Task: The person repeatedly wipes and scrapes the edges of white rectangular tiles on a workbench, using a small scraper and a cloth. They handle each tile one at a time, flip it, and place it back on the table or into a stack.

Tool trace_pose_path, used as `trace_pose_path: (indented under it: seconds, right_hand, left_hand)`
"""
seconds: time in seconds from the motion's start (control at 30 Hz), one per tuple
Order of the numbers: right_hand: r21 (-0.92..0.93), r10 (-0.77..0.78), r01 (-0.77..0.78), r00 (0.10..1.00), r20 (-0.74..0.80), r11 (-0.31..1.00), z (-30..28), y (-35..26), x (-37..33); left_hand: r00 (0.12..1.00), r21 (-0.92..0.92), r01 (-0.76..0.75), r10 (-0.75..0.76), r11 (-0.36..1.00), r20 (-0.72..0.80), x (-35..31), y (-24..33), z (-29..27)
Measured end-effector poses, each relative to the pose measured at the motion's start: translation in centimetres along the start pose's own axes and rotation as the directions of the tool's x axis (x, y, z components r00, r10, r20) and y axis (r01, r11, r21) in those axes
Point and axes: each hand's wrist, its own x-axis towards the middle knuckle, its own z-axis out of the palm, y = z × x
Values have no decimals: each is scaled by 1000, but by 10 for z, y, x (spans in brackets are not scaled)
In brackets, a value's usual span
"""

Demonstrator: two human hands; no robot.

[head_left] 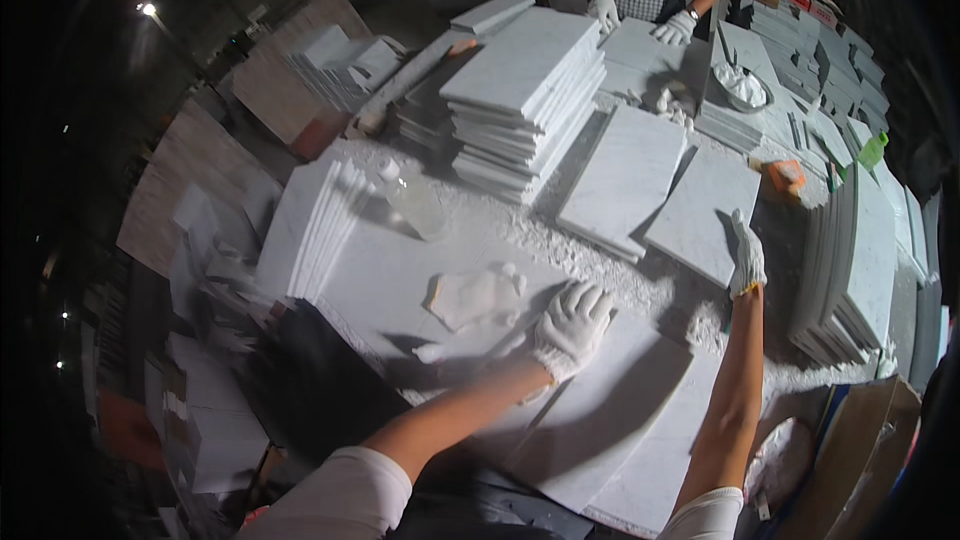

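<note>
My left hand [577, 325], in a white knit glove, lies with its fingers spread on a pale marble slab [610, 395] in front of me. Just left of it are a crumpled white cloth or glove [480, 298] and a small white piece [430, 352]. Farther right, my gloved right hand [748, 258] grips the right edge of a thin marble tile [700, 208]; its fingers beyond the edge are partly hidden. That tile lies beside another marble tile [628, 172], their edges close together.
A tall stack of tiles [525, 70] rises ahead. Upright tiles stand at left [310, 225] and right [850, 260]. A clear bottle [415, 205] is near the left ones. Across the table a co-worker's gloved hands [675, 28] rest by a slab; a bowl [740, 88] holds white paste.
</note>
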Motion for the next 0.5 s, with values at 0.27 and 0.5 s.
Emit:
trace_pose_path:
  seconds: [0.27, 0.5]
  right_hand:
    - [75, -193, 184, 972, 132, 980, 21, -96, -175]
    - [50, -364, 361, 924, 116, 931, 35, -143, -355]
  left_hand:
    - [985, 123, -22, 0, 992, 172, -5, -2, 0]
    - [983, -243, -169, 182, 955, 32, 5, -1, -36]
